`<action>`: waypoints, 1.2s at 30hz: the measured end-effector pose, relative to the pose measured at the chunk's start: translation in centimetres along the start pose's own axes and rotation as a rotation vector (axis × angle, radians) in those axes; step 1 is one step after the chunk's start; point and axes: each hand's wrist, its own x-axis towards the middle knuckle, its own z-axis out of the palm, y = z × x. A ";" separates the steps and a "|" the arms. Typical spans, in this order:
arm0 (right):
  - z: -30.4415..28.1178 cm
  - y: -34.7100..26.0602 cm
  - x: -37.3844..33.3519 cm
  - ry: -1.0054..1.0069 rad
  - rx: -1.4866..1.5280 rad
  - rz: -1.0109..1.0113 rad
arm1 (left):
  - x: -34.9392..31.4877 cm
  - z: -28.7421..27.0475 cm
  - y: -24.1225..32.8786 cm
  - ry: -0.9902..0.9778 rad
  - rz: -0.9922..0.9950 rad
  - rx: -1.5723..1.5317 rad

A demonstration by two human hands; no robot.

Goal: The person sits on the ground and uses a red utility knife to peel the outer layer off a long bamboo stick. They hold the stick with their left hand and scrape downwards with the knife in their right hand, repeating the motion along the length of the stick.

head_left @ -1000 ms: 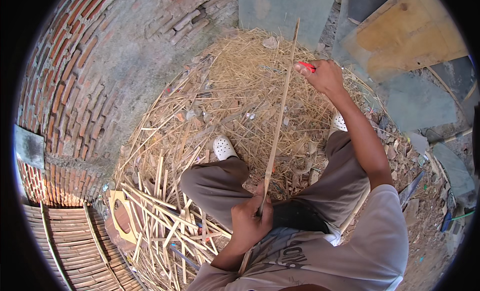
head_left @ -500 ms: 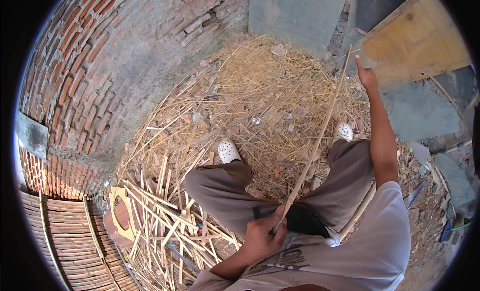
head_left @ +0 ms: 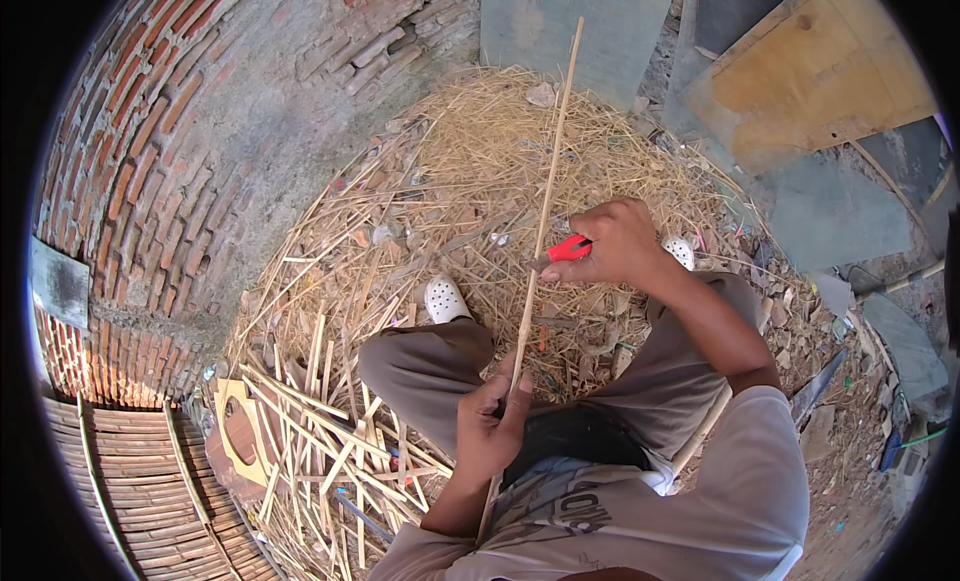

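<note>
A long thin bamboo stick (head_left: 548, 181) runs from my lap up and away over a heap of shavings. My left hand (head_left: 490, 421) grips its near end, close to my belly. My right hand (head_left: 612, 243) is closed on a red-handled knife (head_left: 568, 249) whose blade rests against the stick about halfway along it. I sit with both knees bent, in grey trousers and white shoes (head_left: 444, 299).
A big heap of bamboo shavings (head_left: 450, 171) covers the ground ahead. Cut bamboo strips (head_left: 320, 421) lie piled at my left. A brick wall (head_left: 130, 131) curves on the left, woven bamboo mats (head_left: 130, 481) lie lower left, boards (head_left: 820, 71) upper right.
My right hand with the knife has come back from the far end of the stick to its middle. The stick has swung from leaning right to nearly upright in view.
</note>
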 end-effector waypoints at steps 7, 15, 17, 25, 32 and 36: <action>1.6 -2.0 -0.7 0.050 0.050 -0.068 | 0.0 -0.4 -0.2 0.049 0.108 0.248; 2.0 5.3 3.0 -0.019 -0.008 0.290 | -1.3 -0.2 -0.2 0.001 0.059 0.237; 1.8 1.1 1.0 -0.120 0.000 0.146 | -1.0 -0.4 -0.4 0.020 0.039 0.180; 4.1 0.7 0.6 0.005 0.033 -0.067 | 0.0 -1.0 -0.3 0.022 0.054 0.305; 4.1 4.2 2.7 0.031 -0.043 0.044 | -0.6 -0.5 -1.3 -0.001 0.094 0.230; 3.4 6.8 4.3 0.064 -0.062 0.202 | -1.3 -0.5 -0.2 -0.049 0.012 0.263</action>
